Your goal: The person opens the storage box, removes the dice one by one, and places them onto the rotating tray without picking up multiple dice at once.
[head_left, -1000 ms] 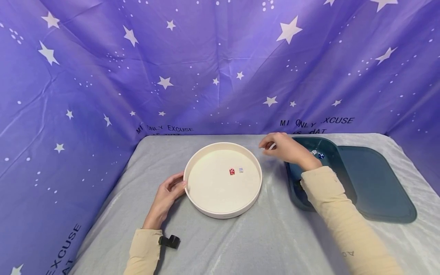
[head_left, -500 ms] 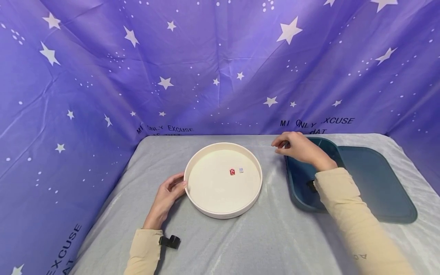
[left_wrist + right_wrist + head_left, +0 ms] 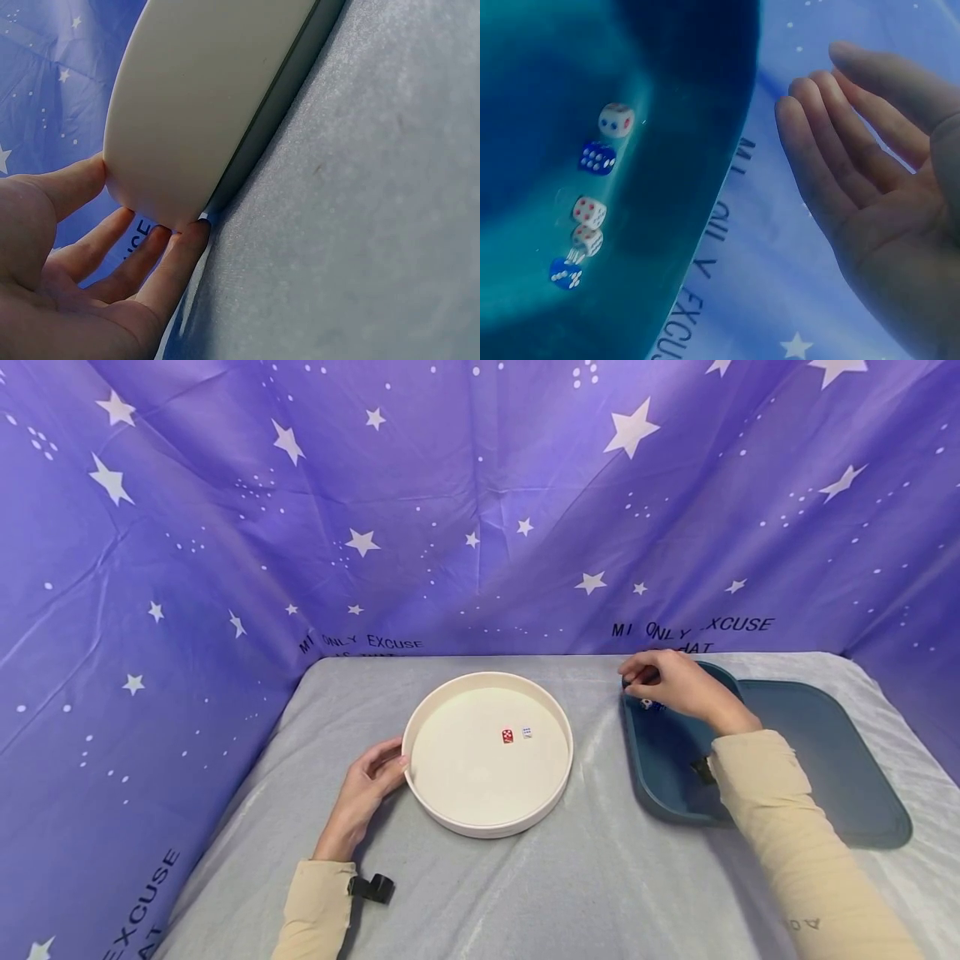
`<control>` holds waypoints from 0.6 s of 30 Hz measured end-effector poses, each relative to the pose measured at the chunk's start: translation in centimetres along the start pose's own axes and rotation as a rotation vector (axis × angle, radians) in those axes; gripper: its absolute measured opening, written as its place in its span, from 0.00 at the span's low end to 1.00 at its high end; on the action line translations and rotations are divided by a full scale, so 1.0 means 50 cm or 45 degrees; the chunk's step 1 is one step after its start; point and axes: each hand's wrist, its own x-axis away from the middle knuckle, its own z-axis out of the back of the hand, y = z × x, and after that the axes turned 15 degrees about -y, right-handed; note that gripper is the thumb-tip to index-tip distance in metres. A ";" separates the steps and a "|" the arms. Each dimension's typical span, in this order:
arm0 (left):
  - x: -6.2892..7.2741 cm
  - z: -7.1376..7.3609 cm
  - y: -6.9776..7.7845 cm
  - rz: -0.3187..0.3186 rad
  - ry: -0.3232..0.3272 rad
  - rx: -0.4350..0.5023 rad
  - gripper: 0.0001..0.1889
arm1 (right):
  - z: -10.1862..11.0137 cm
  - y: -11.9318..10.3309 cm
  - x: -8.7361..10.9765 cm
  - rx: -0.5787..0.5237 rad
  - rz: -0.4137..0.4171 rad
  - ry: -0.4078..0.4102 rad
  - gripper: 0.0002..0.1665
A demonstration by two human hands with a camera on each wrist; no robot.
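A cream round tray (image 3: 487, 822) stands left of centre, with a red die (image 3: 507, 736) and a white die (image 3: 527, 732) inside. My left hand (image 3: 367, 781) holds its left side; in the left wrist view the thumb meets the rim and the fingertips lie on the outer wall. Over the far left edge of a dark teal box (image 3: 633, 777) hovers my right hand (image 3: 678, 685). Its fingers (image 3: 795, 127) are loosely bent, with nothing between them and the thumb. Several dice lie in the box, among them a blue die (image 3: 597, 158) and a white die (image 3: 616, 120).
A flat teal lid (image 3: 832, 768) lies right of the box. Grey cloth (image 3: 600, 877) covers the table. Purple star-printed curtains (image 3: 480, 485) rise behind it and at the sides. A black wrist strap (image 3: 372, 887) sits by the left sleeve.
My right hand has moved right, from the space between tray and box to above the box's far left edge. The left hand, the tray and its two dice have stayed put.
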 end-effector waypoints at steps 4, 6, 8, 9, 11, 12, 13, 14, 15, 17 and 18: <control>0.001 0.000 0.000 0.002 -0.003 -0.010 0.27 | 0.001 0.015 0.005 -0.010 -0.007 0.006 0.17; 0.001 0.000 0.000 0.002 -0.005 -0.010 0.27 | 0.001 0.023 0.007 -0.020 -0.009 0.006 0.16; 0.001 0.000 0.001 0.000 -0.004 0.000 0.27 | 0.001 0.030 0.008 -0.030 -0.013 0.003 0.16; 0.001 0.000 0.001 -0.002 -0.005 0.003 0.27 | 0.001 0.033 0.009 -0.034 -0.017 0.001 0.16; 0.001 0.001 0.000 -0.005 -0.006 0.012 0.27 | 0.001 0.040 0.010 -0.030 -0.023 0.003 0.16; 0.001 0.001 0.000 -0.006 -0.005 0.015 0.27 | 0.001 0.044 0.010 -0.027 -0.023 0.005 0.16; 0.001 0.001 0.000 -0.006 -0.006 0.017 0.27 | 0.000 0.048 0.010 -0.022 -0.021 0.008 0.16; 0.001 0.001 0.000 -0.005 -0.006 0.016 0.27 | -0.001 0.051 0.010 -0.016 -0.018 0.011 0.16; 0.001 0.001 0.000 -0.005 -0.006 0.015 0.27 | -0.002 0.054 0.010 -0.013 -0.011 0.017 0.16; 0.001 0.002 -0.001 -0.004 -0.005 0.015 0.27 | -0.005 0.059 0.009 -0.009 0.000 0.023 0.16; 0.001 0.002 -0.001 -0.004 -0.006 0.015 0.27 | -0.006 0.061 0.009 -0.008 0.005 0.023 0.16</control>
